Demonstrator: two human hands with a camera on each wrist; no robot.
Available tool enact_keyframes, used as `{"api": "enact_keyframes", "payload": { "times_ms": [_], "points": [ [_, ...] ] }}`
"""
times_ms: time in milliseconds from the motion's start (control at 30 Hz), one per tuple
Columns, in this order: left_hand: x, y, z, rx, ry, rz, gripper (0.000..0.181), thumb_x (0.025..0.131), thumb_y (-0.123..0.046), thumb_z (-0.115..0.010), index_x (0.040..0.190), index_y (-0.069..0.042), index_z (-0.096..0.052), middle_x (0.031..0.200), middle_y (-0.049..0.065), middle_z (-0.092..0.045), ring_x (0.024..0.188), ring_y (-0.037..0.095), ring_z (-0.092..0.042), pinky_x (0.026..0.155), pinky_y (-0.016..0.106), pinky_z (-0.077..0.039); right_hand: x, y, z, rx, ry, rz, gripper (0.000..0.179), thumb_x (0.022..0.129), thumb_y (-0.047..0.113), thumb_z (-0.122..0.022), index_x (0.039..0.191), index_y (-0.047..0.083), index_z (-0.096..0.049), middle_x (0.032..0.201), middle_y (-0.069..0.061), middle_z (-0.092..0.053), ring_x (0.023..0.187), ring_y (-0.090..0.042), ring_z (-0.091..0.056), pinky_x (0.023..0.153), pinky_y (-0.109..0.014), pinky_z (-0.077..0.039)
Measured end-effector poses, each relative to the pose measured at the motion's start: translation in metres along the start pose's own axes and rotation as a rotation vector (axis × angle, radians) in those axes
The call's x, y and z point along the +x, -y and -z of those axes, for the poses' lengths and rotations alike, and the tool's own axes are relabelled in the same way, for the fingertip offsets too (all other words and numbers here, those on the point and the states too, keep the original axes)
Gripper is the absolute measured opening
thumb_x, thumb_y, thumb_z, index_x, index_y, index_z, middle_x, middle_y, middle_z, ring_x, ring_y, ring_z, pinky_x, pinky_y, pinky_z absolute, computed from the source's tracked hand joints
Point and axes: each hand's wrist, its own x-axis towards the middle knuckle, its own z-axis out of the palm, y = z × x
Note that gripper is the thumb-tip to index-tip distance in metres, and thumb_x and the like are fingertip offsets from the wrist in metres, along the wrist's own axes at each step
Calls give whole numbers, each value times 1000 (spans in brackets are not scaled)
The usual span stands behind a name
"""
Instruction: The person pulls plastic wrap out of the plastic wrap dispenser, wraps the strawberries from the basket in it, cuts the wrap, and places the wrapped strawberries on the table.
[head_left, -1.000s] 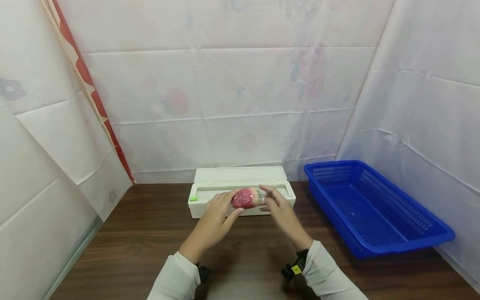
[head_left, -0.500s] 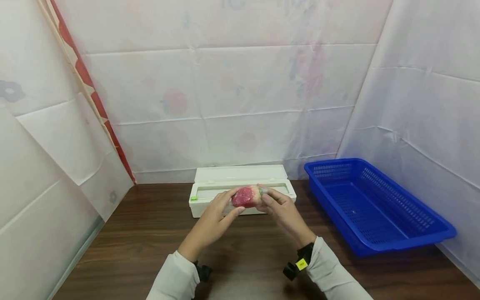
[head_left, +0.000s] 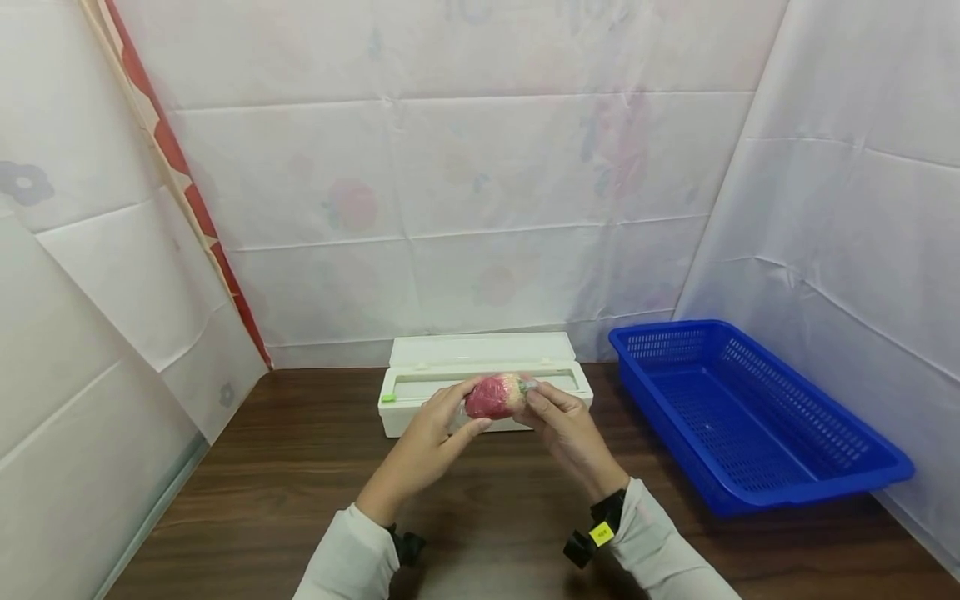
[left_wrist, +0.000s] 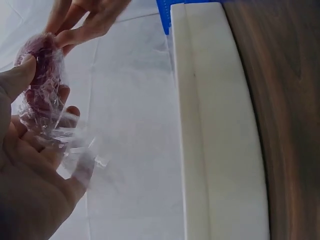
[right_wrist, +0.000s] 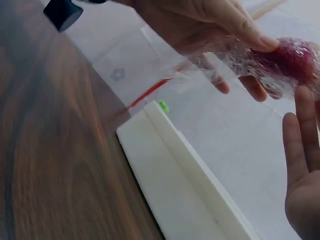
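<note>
A rounded red piece of produce [head_left: 489,397], pale toward its right end with a bit of green at the tip, is wrapped in clear plastic film. My left hand [head_left: 423,437] holds its red end between thumb and fingers. At the pale end, my right hand [head_left: 566,425] pinches with thumb and forefinger. In the left wrist view, crumpled film [left_wrist: 80,150] trails loosely from the produce over the left fingers. Behind both hands stands a white plastic wrap dispenser [head_left: 405,417], its lid raised, with a green slider [head_left: 387,397] at the left.
A blue perforated basket [head_left: 675,433] sits to the right on the dark wooden table [head_left: 285,492]. White patterned sheeting [head_left: 465,183] hangs along the back and sides. Each wrist carries a small black camera.
My right hand has closed in on the pale end, its thumb and forefinger now pinching there. The left hand keeps its hold, and the produce stays nearly in place.
</note>
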Motion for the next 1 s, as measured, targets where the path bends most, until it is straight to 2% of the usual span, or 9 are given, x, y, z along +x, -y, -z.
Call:
{"api": "enact_keyframes", "payload": {
  "times_ms": [100, 200, 300, 433, 500, 633, 733, 867, 1000],
  "points": [
    [-1, -1, -2, 5, 9, -17, 54, 98, -27, -67, 147, -12, -49, 139, 2, -56, 128, 18, -50, 103, 47, -46, -2, 1, -2, -38, -51, 42, 24, 103, 11, -57, 106, 22, -78, 120, -1, -65, 93, -10, -67, 89, -30, -54],
    [-1, -2, -3, 30, -2, -19, 53, 98, -27, -68, 146, -13, -50, 137, 1, -58, 127, 18, -50, 103, 49, -44, -3, 5, -3, -110, -90, 59, 17, 102, 10, -60, 103, 16, -76, 103, -1, -68, 87, -12, -69, 87, -32, -56],
    [-1, -4, -1, 93, -24, -22, 54, 96, -25, -70, 145, -13, -51, 134, 1, -61, 126, 19, -51, 102, 53, -41, -1, 9, -4, -279, -57, 73, 17, 103, 12, -57, 117, 10, -67, 115, -6, -65, 92, -17, -69, 85, -36, -57],
    [-1, -3, 1, 171, -20, -31, 57, 94, -24, -73, 146, -12, -51, 132, 4, -63, 125, 22, -53, 99, 55, -39, 0, 17, -4, -534, 80, 120, 40, 106, 12, -50, 146, 8, -47, 146, -13, -48, 112, -25, -63, 87, -39, -56],
    [-1, -2, 1, 182, -14, -32, 58, 94, -24, -73, 147, -12, -50, 131, 5, -63, 124, 23, -53, 99, 55, -40, -1, 20, -3, -584, 147, 110, 47, 106, 12, -50, 153, 12, -41, 152, -12, -43, 119, -26, -59, 91, -39, -55],
    [-1, -1, 1, 168, -12, -51, 59, 94, -25, -73, 147, -10, -51, 130, 5, -64, 122, 23, -54, 97, 53, -41, -4, 25, -2, -637, 208, 13, 54, 104, 19, -58, 155, 24, -40, 147, -5, -49, 119, -21, -60, 91, -34, -54],
    [0, 0, 1, 154, -2, -73, 60, 94, -25, -73, 147, -9, -50, 131, 6, -64, 122, 23, -54, 98, 54, -42, -3, 25, -1, -665, 216, -9, 60, 101, 21, -63, 155, 25, -38, 143, -5, -53, 113, -19, -63, 88, -33, -55],
    [1, 0, 2, 186, -2, -84, 64, 94, -27, -74, 149, -8, -47, 139, 7, -58, 128, 24, -51, 105, 57, -38, -1, 24, -2, -712, 197, 37, 60, 100, 20, -65, 154, 23, -40, 140, -6, -55, 107, -19, -65, 84, -32, -56],
    [3, -1, 4, 237, -115, -123, 55, 92, -21, -75, 142, -7, -56, 137, 8, -59, 128, 26, -52, 105, 58, -38, 0, 24, -4, -763, 124, 90, 60, 98, 22, -67, 153, 22, -42, 135, -7, -59, 101, -18, -65, 77, -30, -56]
  ]
}}
